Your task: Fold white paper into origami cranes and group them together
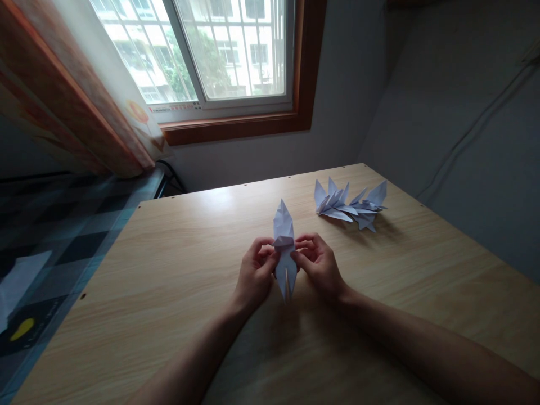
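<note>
Between my two hands, just above the wooden table, is a white folded-paper origami piece (285, 250). A broad point rises at its top, a small flap sticks out across its middle, and two narrow legs with a slit between them hang toward me. My left hand (256, 270) pinches its left edge between thumb and fingers. From the other side my right hand (319, 263) pinches the right edge, its thumb on the front face. The fingertips behind the paper are partly hidden.
Several white origami pieces (337, 203) lie in a cluster at the table's back right. The light wooden table (169, 292) borders a checked cloth (80, 247) on the left. Behind stand a window (240, 56) and an orange curtain (84, 84). A cable (459, 138) runs along the right wall.
</note>
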Demonstrator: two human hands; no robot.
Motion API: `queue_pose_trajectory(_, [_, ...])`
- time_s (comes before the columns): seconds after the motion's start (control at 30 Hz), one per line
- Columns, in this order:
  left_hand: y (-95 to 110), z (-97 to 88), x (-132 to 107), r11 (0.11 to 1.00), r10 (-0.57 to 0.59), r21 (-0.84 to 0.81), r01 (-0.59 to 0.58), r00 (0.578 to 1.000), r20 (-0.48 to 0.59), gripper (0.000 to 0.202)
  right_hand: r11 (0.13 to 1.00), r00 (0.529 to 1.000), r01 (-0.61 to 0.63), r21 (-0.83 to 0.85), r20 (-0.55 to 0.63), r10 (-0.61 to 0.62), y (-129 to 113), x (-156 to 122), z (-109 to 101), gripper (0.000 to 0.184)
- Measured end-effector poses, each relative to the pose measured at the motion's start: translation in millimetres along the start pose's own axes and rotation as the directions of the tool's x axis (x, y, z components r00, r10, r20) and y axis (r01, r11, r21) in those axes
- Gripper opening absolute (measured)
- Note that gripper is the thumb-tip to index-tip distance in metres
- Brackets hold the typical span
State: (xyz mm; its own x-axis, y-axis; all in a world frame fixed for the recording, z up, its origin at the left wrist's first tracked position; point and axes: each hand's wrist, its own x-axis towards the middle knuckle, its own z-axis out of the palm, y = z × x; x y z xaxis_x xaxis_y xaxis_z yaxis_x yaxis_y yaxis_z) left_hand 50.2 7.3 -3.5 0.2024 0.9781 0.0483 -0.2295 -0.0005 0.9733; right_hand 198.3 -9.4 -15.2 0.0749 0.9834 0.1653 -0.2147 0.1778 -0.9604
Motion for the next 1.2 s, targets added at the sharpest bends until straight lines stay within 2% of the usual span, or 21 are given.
queue_pose_trajectory(0.17, [3,-1.0,0,0.996,0.018,0.092,-0.015,1.0,-0.025,0.012,0.998,1.0,0.023,-0.061,0.011,-0.023,-1,1,-2,0.008])
queue_pose_trajectory(0.3, [4,-2.4,0,0.988,0.047,0.152,-0.038,0.997,-0.054,0.009,0.997,1.0,-0.022,-0.072,-0.006,0.022,-2,1,-3,0.018])
queue_pose_trajectory(0.37, [4,-3.2,1,0.985,0.049,0.166,-0.041,0.998,-0.044,0.013,0.997,0.999,-0.041,-0.072,0.01,0.042,-2,0,-3,0.016])
queue_pose_trajectory(0.57, [3,0.3,-1,0.992,0.044,0.116,-0.044,0.999,0.001,0.011,0.998,1.0,-0.014,-0.059,0.009,0.015,3,1,-3,0.021])
queue_pose_trajectory(0.7, [2,2.3,-1,0.995,0.057,0.088,-0.056,0.998,-0.001,0.02,0.998,1.0,0.004,-0.062,-0.008,-0.004,5,2,-3,0.03])
queue_pose_trajectory(0.83, [0,0.7,0,0.998,0.034,0.044,-0.035,0.999,0.009,0.039,0.998,0.999,-0.003,-0.057,0.052,0.006,8,2,-5,0.044])
queue_pose_trajectory(0.93, [-3,-0.8,1,0.998,0.037,0.05,-0.037,0.999,-0.008,0.039,0.991,0.998,0.015,-0.136,0.058,-0.007,10,1,-6,0.038])
queue_pose_trajectory(1.07, [-4,-1.9,1,0.971,0.124,0.209,-0.114,0.992,-0.037,0.022,0.947,0.993,0.12,-0.297,0.035,-0.115,6,-1,-6,0.023])
queue_pose_trajectory(1.2, [2,-2.1,-1,0.843,0.316,0.463,-0.275,0.949,-0.011,0.007,0.877,0.965,0.247,-0.413,0.019,-0.263,-3,-4,-4,0.011])
